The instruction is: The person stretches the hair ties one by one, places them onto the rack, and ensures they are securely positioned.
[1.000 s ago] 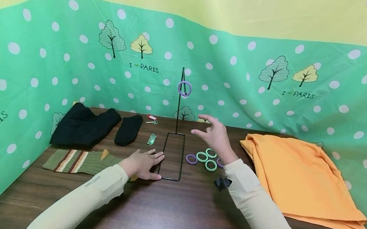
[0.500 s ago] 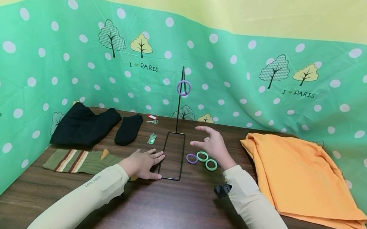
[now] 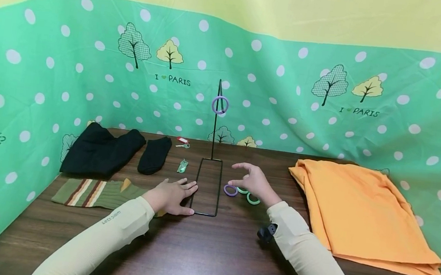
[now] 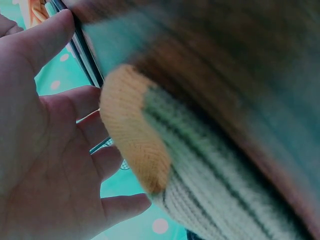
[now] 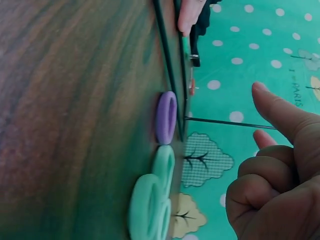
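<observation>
A black wire stand [image 3: 214, 137] rises from a rectangular base on the table, with a purple ring [image 3: 213, 104] hanging from its hooked top. My left hand [image 3: 173, 196] rests at the left side of that base, fingers spread. My right hand [image 3: 255, 181] hovers just over the small rings right of the stand, thumb and index finger apart with nothing between them, the other fingers folded. Beneath it lie a purple ring [image 5: 160, 118] and several mint green rings [image 5: 138, 207], partly hidden by the hand in the head view. An olive sock [image 4: 195, 150] with an orange heel lies beside my left hand.
Left on the table are a folded black cloth [image 3: 100, 151], a black sock [image 3: 155, 155], a key with a red tag [image 3: 182, 140] and a small green charm [image 3: 182, 166]. A folded orange cloth [image 3: 366, 217] covers the right side. A patterned curtain [image 3: 274, 93] surrounds the table.
My right hand has moved down from beside the stand toward the rings, covering more of them. The hanging purple ring has shifted slightly left on the hook. My left hand has stayed put.
</observation>
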Available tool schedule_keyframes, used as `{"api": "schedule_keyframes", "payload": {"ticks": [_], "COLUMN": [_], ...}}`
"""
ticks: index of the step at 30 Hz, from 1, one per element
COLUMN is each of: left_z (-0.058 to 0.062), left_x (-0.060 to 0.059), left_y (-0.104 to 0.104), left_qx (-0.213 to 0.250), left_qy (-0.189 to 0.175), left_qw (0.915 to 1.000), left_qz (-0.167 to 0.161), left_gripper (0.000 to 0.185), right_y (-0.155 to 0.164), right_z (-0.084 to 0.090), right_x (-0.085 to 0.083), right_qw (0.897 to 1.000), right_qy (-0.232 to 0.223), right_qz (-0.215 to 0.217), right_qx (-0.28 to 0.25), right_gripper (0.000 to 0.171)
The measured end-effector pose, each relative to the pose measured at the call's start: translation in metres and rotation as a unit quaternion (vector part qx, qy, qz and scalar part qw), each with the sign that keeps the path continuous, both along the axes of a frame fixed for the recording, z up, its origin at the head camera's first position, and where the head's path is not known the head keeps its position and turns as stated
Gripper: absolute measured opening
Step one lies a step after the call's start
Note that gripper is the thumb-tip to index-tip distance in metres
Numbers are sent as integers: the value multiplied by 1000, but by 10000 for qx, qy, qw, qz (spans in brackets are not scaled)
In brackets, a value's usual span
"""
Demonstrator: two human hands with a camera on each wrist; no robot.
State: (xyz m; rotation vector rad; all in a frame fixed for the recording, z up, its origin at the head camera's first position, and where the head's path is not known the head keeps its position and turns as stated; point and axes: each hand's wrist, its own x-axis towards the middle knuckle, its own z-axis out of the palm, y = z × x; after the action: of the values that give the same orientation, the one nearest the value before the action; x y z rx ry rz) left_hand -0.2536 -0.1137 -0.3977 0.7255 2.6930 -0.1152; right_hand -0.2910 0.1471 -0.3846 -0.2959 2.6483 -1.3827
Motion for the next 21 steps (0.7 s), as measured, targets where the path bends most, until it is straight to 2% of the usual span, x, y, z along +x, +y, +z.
{"api": "schedule_keyframes", "payload": {"ticks": [8, 15, 21], "left_z": [-1, 0, 1], "left_x": [0, -1, -1], "left_y": [0, 0, 0], "left_qx": [-2, 11, 2], "left_qy": [10, -1, -27], "left_qw": [10000, 10000, 10000], "left_qz": [1, 17, 7], "left_gripper": [79, 79, 79], "right_y": [3, 3, 3], "right_z": [-10, -19, -23], "right_x": [-2, -8, -7], "right_qw": [9981, 9950, 9907], "right_qy": [-621, -978, -1363], "right_qz": [22, 40, 59], "right_qx": [8, 196, -16], "right_gripper": [56, 56, 55]}}
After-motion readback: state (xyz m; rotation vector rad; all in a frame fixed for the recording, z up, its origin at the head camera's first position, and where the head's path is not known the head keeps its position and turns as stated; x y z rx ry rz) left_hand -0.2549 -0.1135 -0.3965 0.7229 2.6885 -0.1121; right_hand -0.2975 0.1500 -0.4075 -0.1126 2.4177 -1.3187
